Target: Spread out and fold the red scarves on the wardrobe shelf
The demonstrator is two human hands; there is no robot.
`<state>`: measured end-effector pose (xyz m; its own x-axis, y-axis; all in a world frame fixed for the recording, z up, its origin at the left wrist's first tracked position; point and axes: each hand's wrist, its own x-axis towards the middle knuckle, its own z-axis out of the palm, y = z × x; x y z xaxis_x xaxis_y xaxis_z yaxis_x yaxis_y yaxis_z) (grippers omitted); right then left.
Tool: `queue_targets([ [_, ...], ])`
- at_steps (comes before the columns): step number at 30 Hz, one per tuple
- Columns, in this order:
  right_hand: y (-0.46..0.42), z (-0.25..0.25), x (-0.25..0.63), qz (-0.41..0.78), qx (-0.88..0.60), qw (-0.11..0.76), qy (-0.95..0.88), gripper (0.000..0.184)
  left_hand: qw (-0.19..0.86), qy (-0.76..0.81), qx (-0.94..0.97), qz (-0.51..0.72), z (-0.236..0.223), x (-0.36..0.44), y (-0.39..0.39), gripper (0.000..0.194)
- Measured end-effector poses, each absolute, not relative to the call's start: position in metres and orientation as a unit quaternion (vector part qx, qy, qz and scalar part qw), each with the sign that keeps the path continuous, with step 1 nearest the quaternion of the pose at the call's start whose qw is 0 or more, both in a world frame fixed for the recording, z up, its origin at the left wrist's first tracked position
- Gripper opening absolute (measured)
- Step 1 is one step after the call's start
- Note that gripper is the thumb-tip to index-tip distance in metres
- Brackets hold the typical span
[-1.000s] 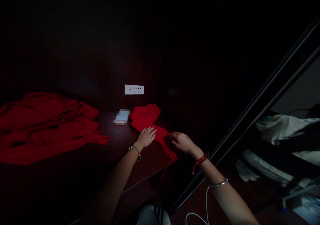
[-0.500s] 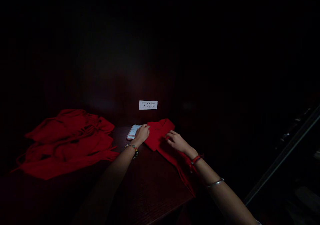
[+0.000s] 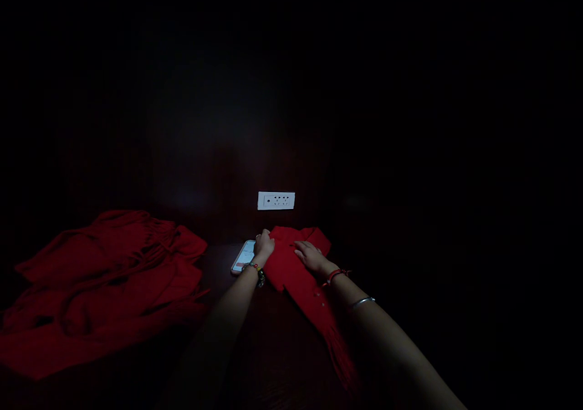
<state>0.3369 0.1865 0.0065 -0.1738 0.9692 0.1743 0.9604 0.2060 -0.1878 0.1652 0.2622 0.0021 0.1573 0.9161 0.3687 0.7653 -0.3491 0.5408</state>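
Note:
A red fringed scarf point(image 3: 296, 270) lies partly folded on the dark table, its fringe trailing toward the front edge. My left hand point(image 3: 264, 246) is closed at the scarf's upper left edge, the cloth pinched in its fingers. On top of the scarf rests my right hand point(image 3: 312, 257), palm down with its fingers stretched out over the fabric. A phone point(image 3: 243, 256) with a lit screen lies flat just left of my left hand, partly covered by it.
A large loose heap of red fringed cloth point(image 3: 109, 288) spreads over the table's left side. On the dark wall behind sits a white power socket point(image 3: 276, 200). Much of the surroundings is too dark to make out.
My right hand has come down and left onto the scarf, its fingers now flatter. My left hand has closed at the scarf's edge. The view has shifted slightly.

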Motion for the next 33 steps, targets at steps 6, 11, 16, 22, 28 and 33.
queue_targets([
  [6,0.192,-0.013,0.342,0.093,-0.677,0.065,-0.728,0.058,0.035,0.558,0.789,0.255,-0.018,0.178,0.245,0.044],
  [11,0.176,-0.008,0.334,0.100,-0.654,0.124,-0.740,0.068,0.042,0.535,0.826,0.170,-0.020,0.176,0.254,0.045],
  [16,0.153,-0.008,0.321,0.116,-0.665,0.072,-0.734,0.069,0.051,0.536,0.826,0.169,-0.020,0.175,0.249,0.047],
  [22,0.121,-0.001,0.314,0.064,-0.649,0.078,-0.754,0.077,0.005,0.533,0.814,0.230,-0.031,0.182,0.231,0.048],
  [28,0.108,-0.021,0.325,0.030,-0.663,0.071,-0.744,0.077,0.037,0.543,0.815,0.199,-0.032,0.201,0.235,0.048],
  [33,0.112,-0.017,0.338,0.040,-0.662,0.058,-0.747,0.076,0.031,0.547,0.811,0.206,-0.021,0.197,0.220,0.048],
])
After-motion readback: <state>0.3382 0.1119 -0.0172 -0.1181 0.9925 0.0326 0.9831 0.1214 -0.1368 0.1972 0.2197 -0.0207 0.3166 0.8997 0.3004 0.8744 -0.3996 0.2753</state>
